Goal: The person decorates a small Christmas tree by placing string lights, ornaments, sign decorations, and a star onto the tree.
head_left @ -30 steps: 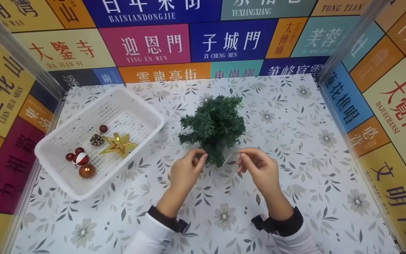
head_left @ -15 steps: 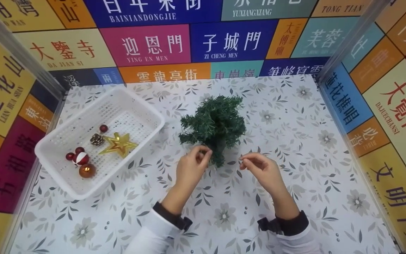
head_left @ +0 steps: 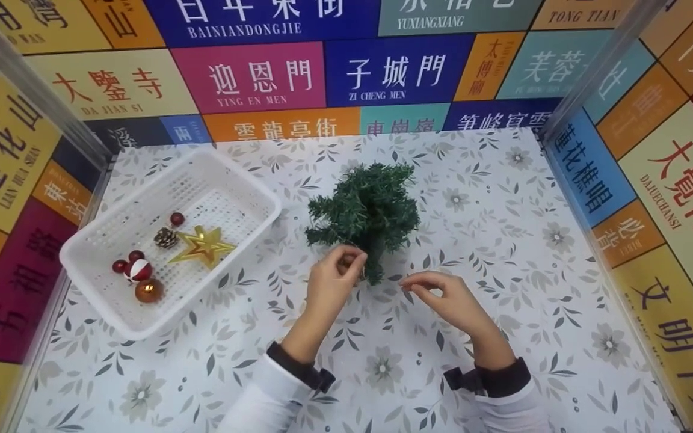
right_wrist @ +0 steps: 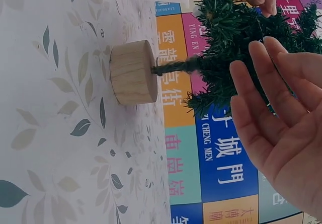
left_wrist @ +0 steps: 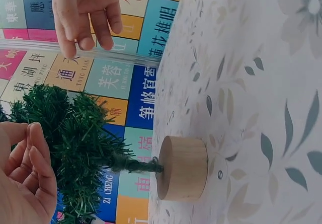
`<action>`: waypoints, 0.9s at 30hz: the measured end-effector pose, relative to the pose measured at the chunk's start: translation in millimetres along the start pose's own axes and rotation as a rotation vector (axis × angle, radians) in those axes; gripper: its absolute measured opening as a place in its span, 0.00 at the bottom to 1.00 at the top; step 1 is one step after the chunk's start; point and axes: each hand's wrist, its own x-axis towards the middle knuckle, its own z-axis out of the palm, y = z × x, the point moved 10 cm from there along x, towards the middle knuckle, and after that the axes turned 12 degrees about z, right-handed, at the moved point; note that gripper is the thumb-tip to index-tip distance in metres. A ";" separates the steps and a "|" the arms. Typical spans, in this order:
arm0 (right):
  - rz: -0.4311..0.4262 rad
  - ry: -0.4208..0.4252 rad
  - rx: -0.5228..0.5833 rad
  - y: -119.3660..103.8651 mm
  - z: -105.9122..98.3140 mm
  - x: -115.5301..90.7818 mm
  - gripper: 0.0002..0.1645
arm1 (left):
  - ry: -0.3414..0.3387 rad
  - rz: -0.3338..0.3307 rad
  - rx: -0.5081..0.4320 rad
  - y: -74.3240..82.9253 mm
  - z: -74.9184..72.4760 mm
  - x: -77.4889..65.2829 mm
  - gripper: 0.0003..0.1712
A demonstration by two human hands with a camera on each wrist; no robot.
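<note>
A small artificial Christmas tree [head_left: 370, 204] stands upright on a round wooden base [left_wrist: 182, 167], which the head view hides. My left hand [head_left: 337, 279] is at the tree's front, thumb and index fingertips pinched together on a thin string [right_wrist: 260, 28]. That string shows as a fine line running across the branches towards my right hand [head_left: 446, 297]. Just right of the tree, the right thumb and index fingertips come together on the string, while the other fingers hang loose, as the left wrist view shows.
A white perforated basket [head_left: 250, 180] sits at the left. It holds a gold star [head_left: 207, 248], a pine cone [head_left: 166, 238], an orange ball [head_left: 148, 291], a red-and-white ball [head_left: 138, 270] and several small red balls. Sign-covered panels [head_left: 250, 72] enclose the table.
The pale loop of string seen by my right hand a second ago no longer shows in the head view. My left hand has moved slightly right; my right hand has lowered a little towards me.
</note>
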 end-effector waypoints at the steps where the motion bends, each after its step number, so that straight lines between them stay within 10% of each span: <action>1: -0.003 -0.001 0.004 0.5 0.2 0.8 0.12 | -0.005 -0.013 -0.015 -0.5 0.8 0.0 0.14; 6: -0.074 0.094 0.044 -12.8 -1.1 4.5 0.11 | -0.014 -0.046 -0.029 -1.5 2.4 0.9 0.13; 17: -0.762 0.333 -0.235 -86.1 37.8 -26.0 0.21 | -0.031 -0.069 -0.075 0.6 6.7 4.2 0.10; 27: -0.946 0.402 -0.238 -100.5 37.7 -39.0 0.06 | -0.022 -0.066 -0.094 1.8 7.5 4.5 0.12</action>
